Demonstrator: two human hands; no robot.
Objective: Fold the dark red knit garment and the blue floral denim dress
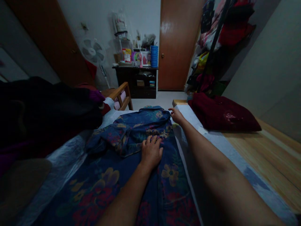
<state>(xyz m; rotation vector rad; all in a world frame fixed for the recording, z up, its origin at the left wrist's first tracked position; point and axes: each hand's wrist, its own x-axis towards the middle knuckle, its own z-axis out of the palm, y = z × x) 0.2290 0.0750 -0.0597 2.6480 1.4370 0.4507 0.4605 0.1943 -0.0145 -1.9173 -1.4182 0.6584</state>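
A blue denim garment with a flower print (131,175) lies spread out, its collar at the far end and one sleeve folded across its left side. My left hand (151,151) rests flat on its upper middle, fingers apart. Beyond it, my right hand (176,115) is at the garment's far right shoulder, with the index finger stretched out. Whether the right fingertips touch the cloth I cannot make out. Under the garment is a pale sheet (188,117).
A folded dark red garment (225,113) lies to the right, by a wooden board (265,147). Dark clothes (47,110) are heaped on the left. Farther off stand a wooden chair (122,94), a white fan (94,51), a black cabinet (134,84) and a brown door (180,47).
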